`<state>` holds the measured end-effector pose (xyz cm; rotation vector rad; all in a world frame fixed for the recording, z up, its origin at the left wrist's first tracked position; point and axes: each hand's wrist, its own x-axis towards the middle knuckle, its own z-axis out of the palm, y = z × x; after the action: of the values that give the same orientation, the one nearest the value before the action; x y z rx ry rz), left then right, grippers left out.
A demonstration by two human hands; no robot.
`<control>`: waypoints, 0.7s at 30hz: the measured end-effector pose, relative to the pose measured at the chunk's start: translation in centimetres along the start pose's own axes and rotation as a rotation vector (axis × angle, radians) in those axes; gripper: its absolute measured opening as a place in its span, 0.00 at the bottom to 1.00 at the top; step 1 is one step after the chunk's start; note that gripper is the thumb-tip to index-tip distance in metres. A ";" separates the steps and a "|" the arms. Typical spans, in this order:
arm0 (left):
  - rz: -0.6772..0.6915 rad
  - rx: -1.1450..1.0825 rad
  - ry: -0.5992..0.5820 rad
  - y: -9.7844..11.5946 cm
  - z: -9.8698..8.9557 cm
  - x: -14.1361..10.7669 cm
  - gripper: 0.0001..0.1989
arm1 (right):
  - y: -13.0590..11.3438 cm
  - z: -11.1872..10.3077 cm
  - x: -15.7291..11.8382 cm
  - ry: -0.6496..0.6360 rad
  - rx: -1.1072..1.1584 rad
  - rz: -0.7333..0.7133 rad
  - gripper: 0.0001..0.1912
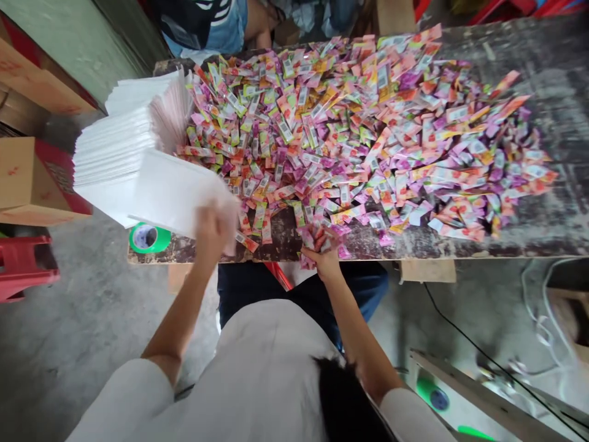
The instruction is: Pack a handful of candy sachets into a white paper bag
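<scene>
Left hand blurred, right hand curled, forearms angled forward

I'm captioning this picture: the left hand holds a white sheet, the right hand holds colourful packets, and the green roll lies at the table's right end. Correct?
The end is wrong: the head view shows the green roll at the table's left end, by the white stack. The left hand holds a white sheet, the right hand colourful packets.

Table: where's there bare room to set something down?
Tabletop beyond the packets at the right end is bare, plus a small patch between left hand and right hand. Middle's crowded with packets, left end with the white stack.
</scene>
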<state>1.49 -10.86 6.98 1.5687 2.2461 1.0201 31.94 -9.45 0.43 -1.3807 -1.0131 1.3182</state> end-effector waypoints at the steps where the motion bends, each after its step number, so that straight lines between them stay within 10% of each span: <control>1: 0.083 -0.002 -0.185 0.9 2.6 -1.3 0.18 | 0.0 -0.1 0.1 -0.010 -0.054 -0.038 0.28; 4: 0.157 0.013 -0.575 2.3 9.5 -4.3 0.14 | -0.3 -0.4 0.1 -0.003 -0.300 -0.106 0.29; 7: 0.151 -0.023 -0.617 2.5 13.1 -5.3 0.12 | -1.0 -0.2 -0.3 0.022 -0.615 -0.141 0.31; 11: 0.059 -0.217 -0.551 2.4 13.8 -4.2 0.10 | -0.9 0.7 -0.3 -0.024 -0.997 -0.265 0.28; 17: -0.444 -0.522 -0.495 3.9 13.0 -1.7 0.12 | 1.4 1.7 -0.3 -0.290 -1.372 -0.448 0.21; 21: -0.106 -0.347 -0.449 5.9 12.1 -1.9 0.08 | 0.8 1.9 0.8 -0.428 -1.458 -0.479 0.21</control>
<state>13.13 -6.38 1.48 1.3505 1.7258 0.8650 30.04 -8.66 -0.45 -1.6057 -2.6845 0.3551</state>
